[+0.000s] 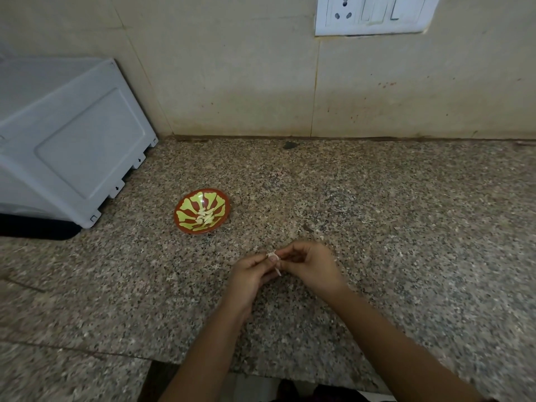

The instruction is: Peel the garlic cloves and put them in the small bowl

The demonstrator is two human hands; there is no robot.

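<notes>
1. Left hand (249, 272) and right hand (310, 266), raised just above the speckled granite table (406, 227), meet fingertip to fingertip near its front edge.
2. Garlic clove (274, 258), pinched between the fingers of both hands; a thin strip of papery skin (278, 271) hangs below it.
3. Small bowl (202, 211), red with yellow-green petal pattern, on the table to the left of and beyond the hands, well apart from them; pale peeled cloves (206, 217) lie at its centre.
4. White appliance (66, 140), far left, against the tiled wall (232, 82).
5. Switch plate (374, 13) with socket, high on the wall.
</notes>
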